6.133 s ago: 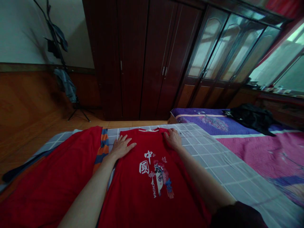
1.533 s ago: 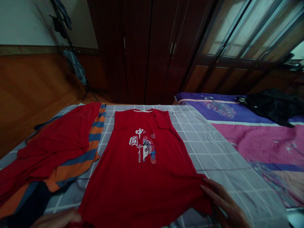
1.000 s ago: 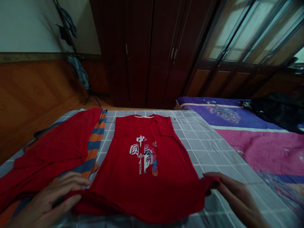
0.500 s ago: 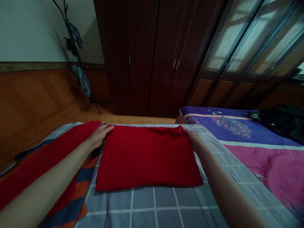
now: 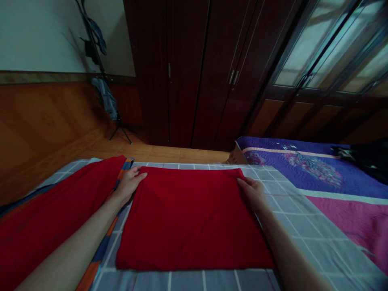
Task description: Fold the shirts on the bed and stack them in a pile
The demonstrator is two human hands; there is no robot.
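A red cloth (image 5: 194, 218), folded into a rough rectangle, lies flat on the grey checked bedcover (image 5: 188, 281). At its far left corner, my left hand (image 5: 130, 184) pinches the edge between thumb and fingers. My right hand (image 5: 252, 192) grips the far right edge the same way, thumb on top. Left of the folded cloth, another red cloth (image 5: 69, 202) lies partly under my left forearm, over an orange and blue striped cloth (image 5: 101, 252).
Beyond the bed stand a dark wooden wardrobe (image 5: 184, 81) and a coat rack (image 5: 97, 56) with hanging clothes. On the right is a second bed with a purple and pink cover (image 5: 303, 161), a black garment (image 5: 366, 159) on it.
The folded red cloth now reaches further toward me and looks smoother along its far edge. My right hand has shifted slightly right and down. The whole view has shifted a little.
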